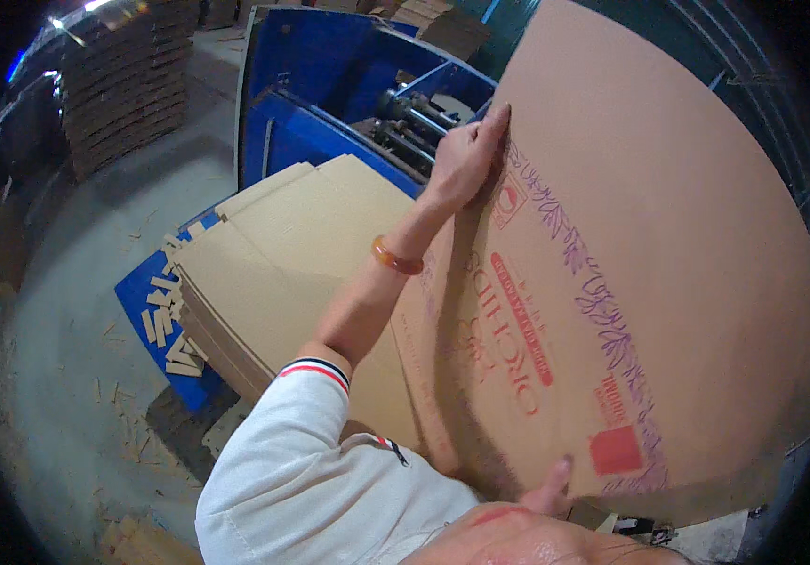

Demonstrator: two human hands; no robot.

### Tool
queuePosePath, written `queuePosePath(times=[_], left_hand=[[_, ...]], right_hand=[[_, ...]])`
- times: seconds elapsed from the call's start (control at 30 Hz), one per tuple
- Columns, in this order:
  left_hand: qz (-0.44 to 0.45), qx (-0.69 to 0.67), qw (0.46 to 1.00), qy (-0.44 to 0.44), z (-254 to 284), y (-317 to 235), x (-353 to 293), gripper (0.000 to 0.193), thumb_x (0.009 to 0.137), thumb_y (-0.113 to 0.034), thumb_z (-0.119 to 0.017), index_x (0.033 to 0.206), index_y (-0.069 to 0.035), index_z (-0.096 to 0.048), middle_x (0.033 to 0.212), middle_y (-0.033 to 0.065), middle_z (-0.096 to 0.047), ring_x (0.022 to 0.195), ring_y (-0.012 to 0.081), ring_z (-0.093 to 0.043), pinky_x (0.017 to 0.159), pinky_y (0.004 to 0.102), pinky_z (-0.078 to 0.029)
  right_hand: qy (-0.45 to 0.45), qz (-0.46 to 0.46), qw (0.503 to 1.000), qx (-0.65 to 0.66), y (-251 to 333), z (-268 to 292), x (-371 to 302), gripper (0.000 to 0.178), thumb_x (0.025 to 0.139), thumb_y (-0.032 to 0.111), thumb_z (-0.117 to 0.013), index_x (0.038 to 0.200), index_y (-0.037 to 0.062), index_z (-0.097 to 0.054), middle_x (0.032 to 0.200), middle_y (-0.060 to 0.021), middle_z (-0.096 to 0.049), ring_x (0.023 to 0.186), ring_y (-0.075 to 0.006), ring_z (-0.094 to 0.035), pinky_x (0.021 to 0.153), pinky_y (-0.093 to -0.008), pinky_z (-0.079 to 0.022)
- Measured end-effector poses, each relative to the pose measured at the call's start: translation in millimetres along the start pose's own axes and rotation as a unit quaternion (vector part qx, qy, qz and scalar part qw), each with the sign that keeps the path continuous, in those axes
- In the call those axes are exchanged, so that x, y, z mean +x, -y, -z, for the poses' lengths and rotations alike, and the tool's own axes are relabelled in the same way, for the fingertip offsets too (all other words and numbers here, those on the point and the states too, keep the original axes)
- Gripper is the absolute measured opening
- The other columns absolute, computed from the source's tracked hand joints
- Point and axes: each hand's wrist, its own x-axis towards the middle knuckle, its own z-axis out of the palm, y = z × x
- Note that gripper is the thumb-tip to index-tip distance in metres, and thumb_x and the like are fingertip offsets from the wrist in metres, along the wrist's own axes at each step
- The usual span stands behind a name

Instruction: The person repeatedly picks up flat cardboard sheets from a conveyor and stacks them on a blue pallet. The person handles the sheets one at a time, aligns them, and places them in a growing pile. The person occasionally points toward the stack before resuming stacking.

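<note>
A large brown cardboard sheet [697,254], printed with purple plant patterns, red lettering and a red square, is held tilted up on the right. My left hand [471,155] is closed on its upper left edge, thumb pointing up along the printed face. An orange-brown bangle [397,256] circles my left wrist. At the sheet's lower edge my right hand [548,490] grips it, thumb on the printed face and fingers mostly hidden. Under my left forearm lies a stack of flat cardboard sheets [264,245]; the held sheet's lower left part overlaps it.
A blue machine [320,56] with metal rollers [409,127] stands beyond the stack. Small cardboard offcuts [160,311] litter the blue platform [136,282] and the grey floor [66,330]. Tall piles of cardboard [122,104] stand at the far left.
</note>
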Motion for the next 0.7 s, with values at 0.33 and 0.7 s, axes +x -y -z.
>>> queuePosePath(times=[0.33,0.7], left_hand=[[-0.026,0.064,0.996,0.062,48,75,-23,0.052,0.098,-0.047,-0.039,0.093,0.002,-0.057,0.08,0.0141,-0.059,0.075,0.0246,-0.054,0.072,0.034,-0.043],[0.049,0.113,0.992,0.004,37,76,-77,0.068,0.094,-0.058,-0.033,0.089,0.002,-0.062,0.081,0.0233,-0.061,0.077,0.0353,-0.06,0.071,0.0395,-0.044]], right_hand=[[0.016,0.041,0.997,0.07,27,-41,-32,0.066,0.078,0.017,-0.068,0.136,0.006,-0.038,0.133,-0.0176,-0.046,0.12,-0.0319,-0.048,0.095,-0.0535,-0.042],[0.025,0.143,0.976,-0.164,11,-11,-58,0.07,0.08,0.035,-0.064,0.138,0.0092,-0.035,0.14,-0.012,-0.039,0.125,-0.0329,-0.042,0.103,-0.0546,-0.032]])
